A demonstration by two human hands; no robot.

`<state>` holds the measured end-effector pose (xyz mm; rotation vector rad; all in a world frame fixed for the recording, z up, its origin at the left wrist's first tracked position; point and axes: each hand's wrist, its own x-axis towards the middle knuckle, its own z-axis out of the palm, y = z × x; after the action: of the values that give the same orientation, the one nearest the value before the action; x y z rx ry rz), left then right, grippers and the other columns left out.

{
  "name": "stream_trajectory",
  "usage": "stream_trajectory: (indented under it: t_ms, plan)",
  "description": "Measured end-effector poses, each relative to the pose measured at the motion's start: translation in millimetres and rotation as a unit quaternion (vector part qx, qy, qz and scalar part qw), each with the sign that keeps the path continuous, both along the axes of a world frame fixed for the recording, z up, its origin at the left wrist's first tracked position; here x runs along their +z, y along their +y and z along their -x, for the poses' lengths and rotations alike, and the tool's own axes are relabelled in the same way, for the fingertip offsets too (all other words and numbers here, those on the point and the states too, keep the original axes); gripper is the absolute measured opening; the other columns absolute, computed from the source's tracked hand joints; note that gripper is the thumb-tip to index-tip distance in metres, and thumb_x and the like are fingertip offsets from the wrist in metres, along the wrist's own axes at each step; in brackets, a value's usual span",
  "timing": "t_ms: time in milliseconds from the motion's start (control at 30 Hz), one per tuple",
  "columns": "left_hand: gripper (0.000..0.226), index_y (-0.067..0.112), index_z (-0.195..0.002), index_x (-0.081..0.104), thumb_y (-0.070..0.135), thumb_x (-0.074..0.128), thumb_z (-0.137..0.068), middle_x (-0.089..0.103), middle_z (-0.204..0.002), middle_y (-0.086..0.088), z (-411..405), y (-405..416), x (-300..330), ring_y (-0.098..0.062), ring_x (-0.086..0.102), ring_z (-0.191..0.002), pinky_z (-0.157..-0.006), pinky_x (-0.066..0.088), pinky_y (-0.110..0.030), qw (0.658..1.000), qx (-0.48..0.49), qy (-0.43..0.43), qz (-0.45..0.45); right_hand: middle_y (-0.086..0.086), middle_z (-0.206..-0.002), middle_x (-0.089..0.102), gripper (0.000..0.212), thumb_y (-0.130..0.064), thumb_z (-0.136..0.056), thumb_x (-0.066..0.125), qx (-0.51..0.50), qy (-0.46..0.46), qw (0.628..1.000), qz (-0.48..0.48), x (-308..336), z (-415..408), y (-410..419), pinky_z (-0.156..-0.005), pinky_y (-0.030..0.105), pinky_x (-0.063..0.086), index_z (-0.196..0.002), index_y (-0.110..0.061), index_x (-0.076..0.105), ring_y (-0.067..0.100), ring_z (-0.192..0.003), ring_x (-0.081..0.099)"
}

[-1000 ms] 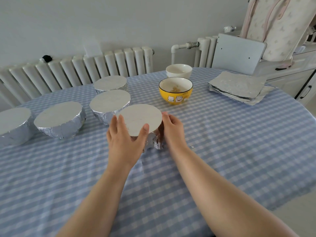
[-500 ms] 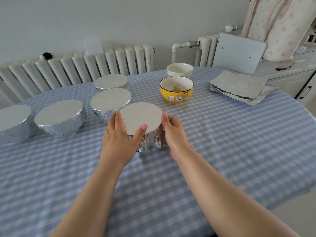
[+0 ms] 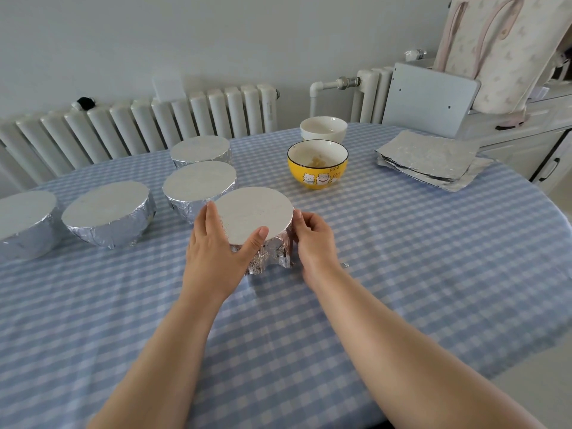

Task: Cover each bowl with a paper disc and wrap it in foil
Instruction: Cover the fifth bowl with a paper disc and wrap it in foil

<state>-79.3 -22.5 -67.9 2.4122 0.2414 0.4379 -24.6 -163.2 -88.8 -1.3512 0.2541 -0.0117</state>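
A foil-wrapped bowl (image 3: 257, 216) stands at the table's middle, its flat top smooth and its lower foil crumpled. My left hand (image 3: 213, 246) cups its left side, thumb on the near rim. My right hand (image 3: 312, 239) presses curled fingers against its right side. Several other wrapped bowls sit to the left, among them one (image 3: 198, 184) just behind and one (image 3: 106, 212) further left. An uncovered yellow bowl (image 3: 317, 168) and a white bowl (image 3: 323, 128) stand behind. A stack of foil sheets (image 3: 430, 157) lies at the right.
The round table wears a blue checked cloth (image 3: 402, 243). A white radiator (image 3: 139, 131) runs along the wall behind. A grey panel (image 3: 427, 100) and a patterned bag (image 3: 501, 51) stand past the table's far right edge.
Both hands have kept hold of the wrapped bowl, shifting slightly around its sides. My right fingers curl more against the foil.
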Motion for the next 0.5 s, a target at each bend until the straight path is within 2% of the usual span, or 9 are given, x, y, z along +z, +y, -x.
stream_trajectory:
  t_ms: [100,300,500]
  plan:
    - [0.123,0.009,-0.156,0.009,0.085,0.039,-0.065,0.016,-0.161,-0.006,-0.2,0.7,-0.7,-0.025,0.018,-0.148,-0.118,0.026,-0.047,1.000,-0.003,-0.002,0.005,0.002,-0.092,0.073,0.014,-0.028,-0.097,0.061,-0.005,0.002,1.000,-0.004,0.6,-3.1,-0.5,-0.075,0.031,0.055,-0.090,-0.018,0.067,0.013,-0.081,0.066]
    - [0.122,0.010,-0.156,0.008,0.084,0.040,-0.065,0.015,-0.161,-0.006,-0.3,0.2,0.2,-0.024,0.017,-0.148,-0.119,0.025,-0.043,1.000,-0.004,-0.005,0.013,-0.002,-0.088,0.073,0.011,-0.024,-0.096,0.063,-0.015,-0.020,0.999,0.039,0.3,-9.8,-1.5,-0.079,0.031,0.056,-0.085,-0.024,0.067,0.012,-0.084,0.068]
    - [0.124,0.011,-0.157,0.008,0.085,0.040,-0.063,0.015,-0.161,-0.003,-0.6,2.3,0.3,-0.023,0.018,-0.148,-0.119,0.024,-0.042,1.000,-0.008,0.001,0.027,-0.005,-0.086,0.071,0.011,-0.025,-0.096,0.062,-0.023,-0.047,0.997,0.057,-1.8,-7.7,-1.6,-0.073,0.027,0.054,-0.086,-0.024,0.065,0.011,-0.081,0.066]
